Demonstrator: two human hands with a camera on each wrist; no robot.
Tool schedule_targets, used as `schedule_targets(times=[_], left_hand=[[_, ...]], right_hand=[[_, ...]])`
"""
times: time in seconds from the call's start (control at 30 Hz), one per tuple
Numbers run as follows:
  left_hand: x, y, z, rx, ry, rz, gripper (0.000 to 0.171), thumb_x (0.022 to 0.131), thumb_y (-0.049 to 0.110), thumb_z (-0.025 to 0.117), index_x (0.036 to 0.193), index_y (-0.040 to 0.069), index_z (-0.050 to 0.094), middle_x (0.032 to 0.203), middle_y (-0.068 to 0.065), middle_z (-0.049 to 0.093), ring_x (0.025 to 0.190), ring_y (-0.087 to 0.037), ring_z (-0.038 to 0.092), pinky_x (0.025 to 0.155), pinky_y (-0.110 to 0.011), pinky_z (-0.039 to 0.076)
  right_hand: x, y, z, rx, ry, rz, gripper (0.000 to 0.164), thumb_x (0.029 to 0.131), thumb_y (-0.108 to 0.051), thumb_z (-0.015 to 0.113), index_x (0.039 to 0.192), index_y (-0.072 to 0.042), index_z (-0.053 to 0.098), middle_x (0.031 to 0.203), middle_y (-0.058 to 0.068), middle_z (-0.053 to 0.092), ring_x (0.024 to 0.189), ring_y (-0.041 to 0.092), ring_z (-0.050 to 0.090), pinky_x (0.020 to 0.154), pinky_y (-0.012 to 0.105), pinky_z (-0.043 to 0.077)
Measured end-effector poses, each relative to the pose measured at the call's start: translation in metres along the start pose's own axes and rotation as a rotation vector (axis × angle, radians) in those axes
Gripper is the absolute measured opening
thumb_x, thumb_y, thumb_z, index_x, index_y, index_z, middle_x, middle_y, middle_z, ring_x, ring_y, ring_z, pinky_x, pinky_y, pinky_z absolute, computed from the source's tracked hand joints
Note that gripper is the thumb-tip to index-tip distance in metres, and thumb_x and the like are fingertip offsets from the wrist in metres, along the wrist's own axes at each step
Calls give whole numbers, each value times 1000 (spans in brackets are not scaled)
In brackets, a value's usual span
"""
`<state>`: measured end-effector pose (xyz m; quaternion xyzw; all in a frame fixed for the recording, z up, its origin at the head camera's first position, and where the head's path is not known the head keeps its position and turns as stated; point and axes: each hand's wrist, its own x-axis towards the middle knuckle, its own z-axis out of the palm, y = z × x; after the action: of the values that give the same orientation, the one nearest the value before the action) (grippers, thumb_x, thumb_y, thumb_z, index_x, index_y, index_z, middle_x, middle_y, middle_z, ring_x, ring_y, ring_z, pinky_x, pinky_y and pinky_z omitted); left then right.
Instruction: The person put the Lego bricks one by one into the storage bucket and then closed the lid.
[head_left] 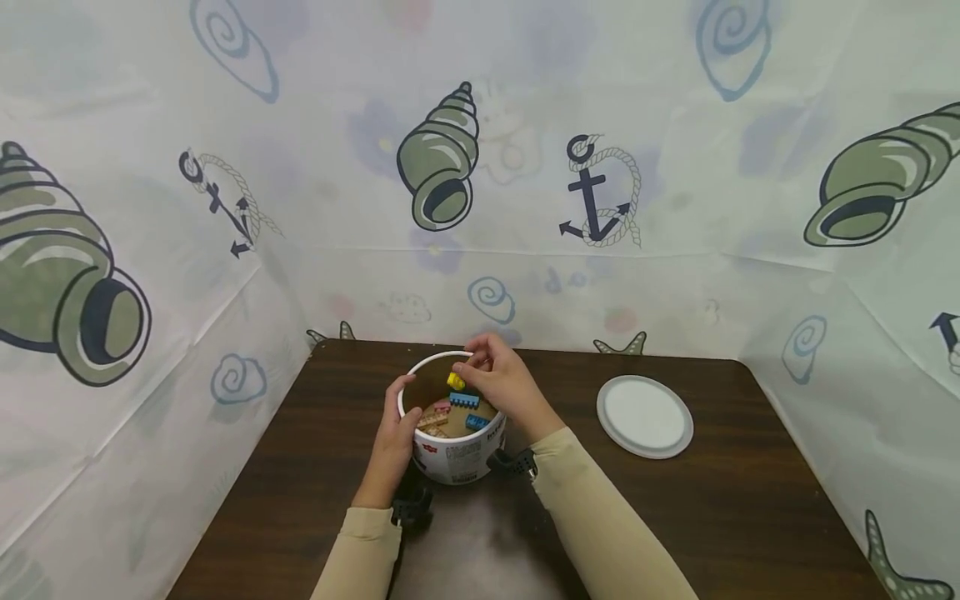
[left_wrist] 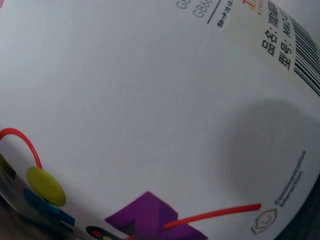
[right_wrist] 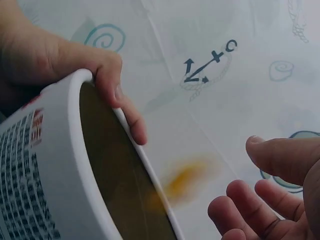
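Note:
A white paper bucket [head_left: 459, 462] stands on the table, with several toy building bricks inside, among them a light blue brick [head_left: 464, 400] and a darker blue brick [head_left: 476, 422]. My left hand [head_left: 395, 433] grips the bucket's left rim, thumb and fingers on either side of the wall. Above the opening is my right hand [head_left: 498, 379], its thumb and fingers apart in the right wrist view. A yellow brick [head_left: 455, 381] is just below its fingertips; in the right wrist view this is a yellow blur [right_wrist: 185, 182], separate from the fingers. Printed bucket wall fills the left wrist view.
A round white lid [head_left: 645, 417] lies to the right of the bucket on the dark wooden table [head_left: 300, 500]. Behind and at both sides of the table hangs a pale sheet [head_left: 525, 200] printed with shells and anchors.

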<state>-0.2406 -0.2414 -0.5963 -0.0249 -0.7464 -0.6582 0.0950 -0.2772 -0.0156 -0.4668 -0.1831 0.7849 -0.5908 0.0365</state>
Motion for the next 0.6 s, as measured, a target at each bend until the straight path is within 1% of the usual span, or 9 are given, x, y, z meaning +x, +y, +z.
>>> schedule_targets(times=[0.13, 0.23, 0.27, 0.4, 0.47, 0.5, 0.53, 0.6], left_hand=[[-2, -1, 4, 6, -8, 17, 56, 112, 32, 50, 165, 33, 32, 172, -11, 32, 153, -44, 41, 125, -72, 28], [-2, 0, 7, -7, -9, 47, 58, 111, 37, 53, 165, 31, 32, 172, -11, 33, 154, -43, 41, 125, -72, 28], [-2, 0, 8, -11, -9, 55, 58, 111, 38, 53, 165, 30, 33, 172, -11, 33, 154, -43, 41, 126, -71, 28], [-1, 0, 9, -14, -11, 58, 58, 111, 35, 52, 166, 30, 32, 173, -11, 32, 156, -43, 39, 126, -72, 26], [0, 0, 9, 3, -8, 58, 58, 112, 32, 51, 167, 32, 33, 174, -9, 31, 157, -42, 36, 126, -74, 24], [0, 1, 9, 24, -3, 64, 57, 112, 31, 50, 167, 32, 34, 174, -9, 31, 159, -42, 34, 126, -75, 22], [1, 1, 8, 45, 3, 82, 56, 113, 29, 49, 167, 32, 36, 175, -8, 30, 161, -40, 31, 127, -76, 20], [1, 1, 5, 90, 24, 147, 52, 114, 25, 45, 167, 29, 40, 176, -8, 29, 164, -38, 26, 128, -76, 17]], right_hand=[[-6, 4, -7, -47, 14, 1, 35, 102, -27, 77, 129, -13, 61, 108, 6, 70, 93, 21, 63, 83, 34, 52], [-11, 10, -13, -60, 14, -2, 31, 102, -27, 77, 127, -15, 62, 108, 5, 69, 92, 21, 62, 82, 35, 52], [-12, 11, -15, -67, 14, -8, 31, 102, -27, 77, 127, -14, 62, 108, 5, 69, 91, 21, 62, 82, 36, 52], [-19, 16, -23, -69, 15, -16, 29, 102, -25, 77, 126, -13, 64, 105, 5, 69, 89, 21, 62, 80, 35, 52], [-23, 17, -27, -67, 9, -13, 31, 103, -26, 76, 127, -11, 64, 105, 5, 69, 88, 20, 62, 78, 33, 52], [-25, 17, -29, -63, 6, -11, 30, 103, -26, 76, 126, -12, 64, 105, 5, 69, 88, 20, 62, 77, 33, 51], [-27, 18, -31, -65, 4, -12, 30, 102, -27, 77, 126, -13, 65, 105, 5, 69, 86, 20, 61, 75, 32, 51], [-33, 19, -35, -66, -6, -22, 32, 103, -28, 76, 127, -11, 65, 104, 5, 69, 85, 20, 60, 72, 31, 50]])
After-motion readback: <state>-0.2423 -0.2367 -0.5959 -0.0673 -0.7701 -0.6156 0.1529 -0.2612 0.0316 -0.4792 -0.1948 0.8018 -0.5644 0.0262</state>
